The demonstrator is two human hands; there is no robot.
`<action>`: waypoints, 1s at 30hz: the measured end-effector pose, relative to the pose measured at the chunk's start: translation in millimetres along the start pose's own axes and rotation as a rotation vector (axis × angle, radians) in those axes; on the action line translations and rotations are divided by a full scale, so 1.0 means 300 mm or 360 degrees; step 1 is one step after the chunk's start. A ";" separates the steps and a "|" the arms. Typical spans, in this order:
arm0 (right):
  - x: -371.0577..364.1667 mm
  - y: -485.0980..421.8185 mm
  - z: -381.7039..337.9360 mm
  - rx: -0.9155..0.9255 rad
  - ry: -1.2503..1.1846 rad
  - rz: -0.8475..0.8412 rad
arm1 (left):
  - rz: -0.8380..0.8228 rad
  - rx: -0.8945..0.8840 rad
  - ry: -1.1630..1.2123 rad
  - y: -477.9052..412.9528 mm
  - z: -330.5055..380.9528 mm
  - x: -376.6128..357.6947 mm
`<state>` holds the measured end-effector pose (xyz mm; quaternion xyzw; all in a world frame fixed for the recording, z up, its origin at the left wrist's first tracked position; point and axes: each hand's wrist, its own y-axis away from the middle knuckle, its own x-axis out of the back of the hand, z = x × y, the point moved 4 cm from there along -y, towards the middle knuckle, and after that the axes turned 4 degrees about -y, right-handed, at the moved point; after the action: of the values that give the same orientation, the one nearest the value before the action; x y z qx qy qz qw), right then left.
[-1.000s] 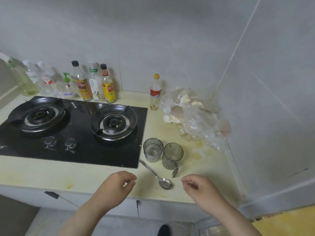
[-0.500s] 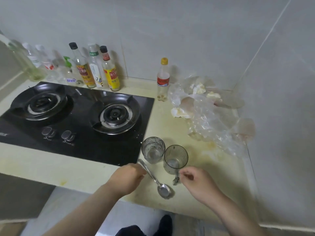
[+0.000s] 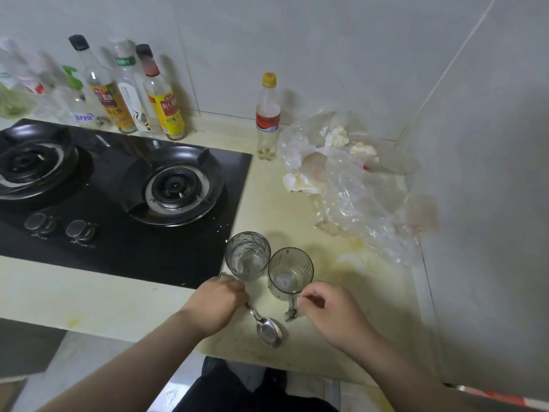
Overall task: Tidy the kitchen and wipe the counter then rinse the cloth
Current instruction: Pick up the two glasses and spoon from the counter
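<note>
On the stained pale counter (image 3: 124,304) a metal spoon (image 3: 269,331) lies near the front edge, its bowl toward me. My left hand (image 3: 214,307) lies over the spoon's handle with fingers curled down onto it, right below a clear ribbed glass (image 3: 248,255). Next to that glass stands a glass mug (image 3: 290,270) with a metal handle. My right hand (image 3: 332,315) has its curled fingertips at that handle. No cloth is in view.
A black two-burner gas hob (image 3: 118,197) fills the left. Several sauce bottles (image 3: 118,93) line the back wall, with a small yellow-capped bottle (image 3: 268,114) alone. Crumpled clear plastic with tissue scraps (image 3: 350,179) lies in the right corner by the tiled wall.
Both hands have moved forward from the counter's front edge: the left onto the spoon handle, the right up to the mug's handle. The camera has leaned in closer.
</note>
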<state>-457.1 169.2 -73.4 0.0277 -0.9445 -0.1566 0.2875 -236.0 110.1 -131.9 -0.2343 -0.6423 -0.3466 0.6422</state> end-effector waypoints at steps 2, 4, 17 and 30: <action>-0.005 0.001 0.001 -0.0024 0.0026 0.0005 | -0.0020 0.0004 -0.0025 -0.006 0.001 -0.001; -0.010 0.004 0.001 -0.0035 0.0058 -0.0004 | -0.0049 0.0011 -0.0054 -0.011 0.003 -0.002; -0.024 0.031 0.034 -0.0025 0.0036 0.0044 | -0.0078 0.0051 -0.0060 0.000 0.015 -0.001; 0.009 0.044 0.062 -0.0047 -0.0024 0.0028 | -0.0188 0.0646 0.1070 0.115 0.009 0.199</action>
<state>-469.3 186.5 -82.4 0.0139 -0.9444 -0.1680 0.2821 -216.0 126.1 -67.9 0.0613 -0.4641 -0.3062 0.8289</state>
